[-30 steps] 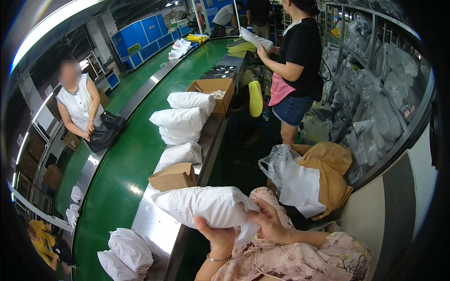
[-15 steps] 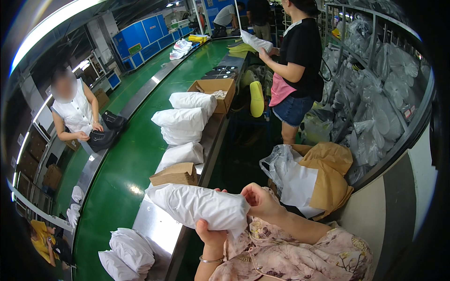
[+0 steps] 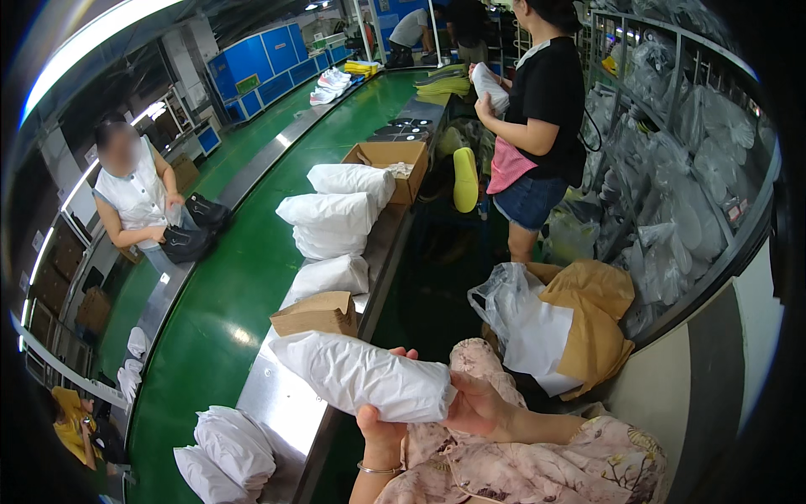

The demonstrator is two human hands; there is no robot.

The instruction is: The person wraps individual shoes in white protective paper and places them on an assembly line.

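Note:
A long bundle wrapped in white paper point(image 3: 361, 375) lies across both my hands above the metal edge of the line; what is inside it is hidden. From below, my left hand point(image 3: 379, 428) grips it, thumb on the near side and fingertips showing over the far side. My right hand point(image 3: 480, 406) is closed round its right end, where the paper is folded in. Just beyond the bundle stands a stack of brown cardboard pieces point(image 3: 315, 316).
More white wrapped bundles point(image 3: 329, 220) line the metal ledge point(image 3: 281, 395) beside a green conveyor point(image 3: 210, 336). An open carton point(image 3: 407, 172) stands farther along. At right are a brown paper sack point(image 3: 600, 323) and racks of plastic bags point(image 3: 672, 176). Co-workers stand across and ahead.
My right hand has moved from above the bundle's right end down against it, and the loose paper there is now tucked in. The co-worker ahead has tilted a white bundle upright.

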